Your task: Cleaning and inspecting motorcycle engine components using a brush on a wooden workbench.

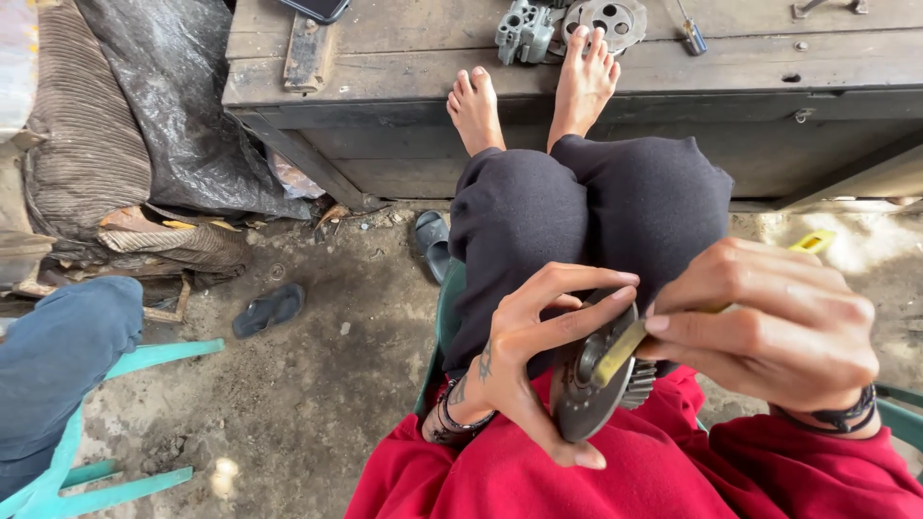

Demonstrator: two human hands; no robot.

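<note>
Two hands: left (524, 370) grips toothed steel disc (588, 380) (round, dull), right (769, 327) pinches yellow tool (625, 348).

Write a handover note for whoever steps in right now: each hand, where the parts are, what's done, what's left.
Left hand: grips the round metal gear disc by its rim, fingers spread, holding it on edge over the lap.
Right hand: holds a yellow-handled tool, its tip set against the disc's centre hub.
Parts: more grey metal parts and a screwdriver lie on the wooden bench by the feet.
Done: disc is off the bench and in hand, tool is at the hub.
Left: work at the hub looks under way; how far along cannot be told.
</note>
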